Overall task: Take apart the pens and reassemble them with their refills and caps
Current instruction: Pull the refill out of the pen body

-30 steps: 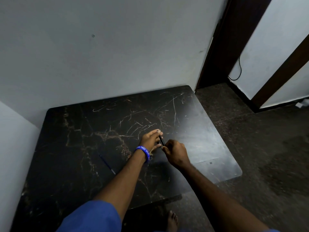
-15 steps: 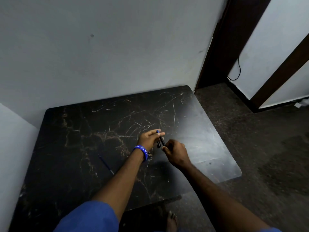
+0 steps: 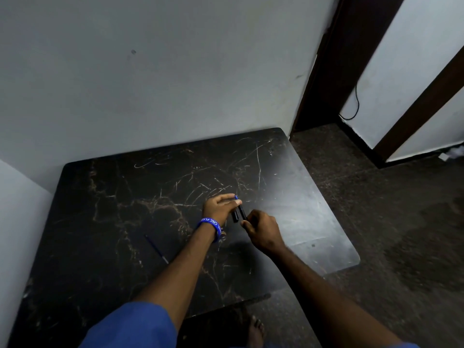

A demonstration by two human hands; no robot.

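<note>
Where marble gleams: slim pens (image 3: 239,212) (black).

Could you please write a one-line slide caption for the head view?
Both hands, left hand and right hand, hold dark pen parts over a black marble table; a thin refill lies nearby.

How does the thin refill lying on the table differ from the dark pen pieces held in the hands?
The refill is a very thin blue stick; the pen pieces are thicker, dark tubes. The refill lies flat and untouched on the table, to the left of the left forearm; the pen pieces are held above the table between the left hand and right hand. The refill lies alone; the pen pieces sit side by side, two of them. All are slim and straight.
</note>
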